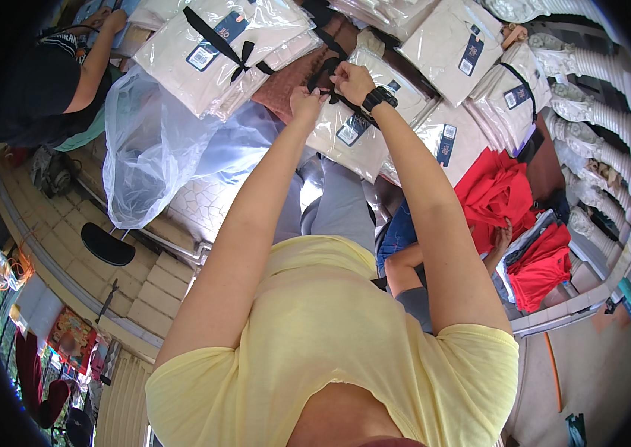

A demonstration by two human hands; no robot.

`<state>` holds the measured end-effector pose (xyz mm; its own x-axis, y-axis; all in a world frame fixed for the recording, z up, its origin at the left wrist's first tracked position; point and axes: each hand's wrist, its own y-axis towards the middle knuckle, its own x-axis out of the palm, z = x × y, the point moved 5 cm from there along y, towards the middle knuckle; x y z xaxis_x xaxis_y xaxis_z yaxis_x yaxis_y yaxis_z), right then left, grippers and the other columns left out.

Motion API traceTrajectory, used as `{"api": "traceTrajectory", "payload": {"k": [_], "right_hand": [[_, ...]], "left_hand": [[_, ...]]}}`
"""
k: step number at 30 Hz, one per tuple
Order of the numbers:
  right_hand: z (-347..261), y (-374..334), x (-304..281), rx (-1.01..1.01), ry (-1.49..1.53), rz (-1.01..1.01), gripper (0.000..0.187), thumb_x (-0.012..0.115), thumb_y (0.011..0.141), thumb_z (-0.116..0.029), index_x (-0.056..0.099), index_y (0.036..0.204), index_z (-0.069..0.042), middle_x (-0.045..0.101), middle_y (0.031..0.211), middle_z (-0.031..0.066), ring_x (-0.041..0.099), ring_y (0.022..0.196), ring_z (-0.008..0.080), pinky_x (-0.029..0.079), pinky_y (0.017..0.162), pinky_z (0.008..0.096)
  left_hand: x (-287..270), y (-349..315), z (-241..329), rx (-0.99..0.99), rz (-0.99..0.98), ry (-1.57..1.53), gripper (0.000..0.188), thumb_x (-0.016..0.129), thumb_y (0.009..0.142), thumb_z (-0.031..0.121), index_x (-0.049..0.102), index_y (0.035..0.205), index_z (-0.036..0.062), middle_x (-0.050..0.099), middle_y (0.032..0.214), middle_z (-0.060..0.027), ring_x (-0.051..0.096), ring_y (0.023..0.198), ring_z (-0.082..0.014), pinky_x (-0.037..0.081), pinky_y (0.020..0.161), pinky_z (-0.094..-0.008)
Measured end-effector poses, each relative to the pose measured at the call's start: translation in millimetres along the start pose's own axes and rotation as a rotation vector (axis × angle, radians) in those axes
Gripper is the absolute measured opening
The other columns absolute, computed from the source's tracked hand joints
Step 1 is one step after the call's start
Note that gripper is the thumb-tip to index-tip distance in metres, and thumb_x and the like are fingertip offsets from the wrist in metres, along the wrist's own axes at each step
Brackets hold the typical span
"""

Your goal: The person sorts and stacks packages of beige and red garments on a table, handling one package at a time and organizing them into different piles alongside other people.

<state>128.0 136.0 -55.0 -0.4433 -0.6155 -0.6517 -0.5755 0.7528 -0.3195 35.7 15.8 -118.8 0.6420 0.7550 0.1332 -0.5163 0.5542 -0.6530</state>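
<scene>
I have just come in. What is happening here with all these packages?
A person in a yellow shirt works with both bare hands: the left hand and right hand pinch a black strip over a stack of plastic-wrapped beige packages. Farther left, another stack has a knotted black band across it. At the right, another person's hand is at some red cloth.

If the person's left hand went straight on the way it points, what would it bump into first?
The left hand would probably meet the black strap bunched right at its fingertips, though depth is hard to judge.
</scene>
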Motion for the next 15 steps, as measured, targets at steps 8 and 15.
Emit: {"api": "traceTrajectory", "payload": {"k": [8, 15], "right_hand": [[-13.9, 13.9, -34.4, 0.116, 0.471, 0.053, 0.019, 0.054, 0.095, -0.015, 0.048, 0.106, 0.000, 0.065, 0.076, 0.0076, 0.059, 0.061, 0.0107, 0.048, 0.054, 0.0246], [-19.6, -22.6, -41.6, -0.131, 0.028, -0.015, 0.024, 0.067, 0.079, -0.011, 0.059, 0.100, -0.001, 0.065, 0.083, 0.0132, 0.064, 0.072, 0.0231, 0.052, 0.067, 0.0316]], "left_hand": [[0.5, -7.3, -3.7, -0.043, -0.006, -0.099, 0.010, 0.053, 0.092, -0.003, 0.044, 0.098, -0.0041, 0.063, 0.089, -0.0153, 0.064, 0.075, -0.0165, 0.056, 0.069, -0.0248], [12.0, -6.5, 34.0, 0.004, -0.261, 0.106, 0.016, 0.055, 0.088, -0.005, 0.042, 0.097, -0.0028, 0.064, 0.092, -0.0181, 0.065, 0.074, -0.0181, 0.058, 0.064, -0.0254]]}}
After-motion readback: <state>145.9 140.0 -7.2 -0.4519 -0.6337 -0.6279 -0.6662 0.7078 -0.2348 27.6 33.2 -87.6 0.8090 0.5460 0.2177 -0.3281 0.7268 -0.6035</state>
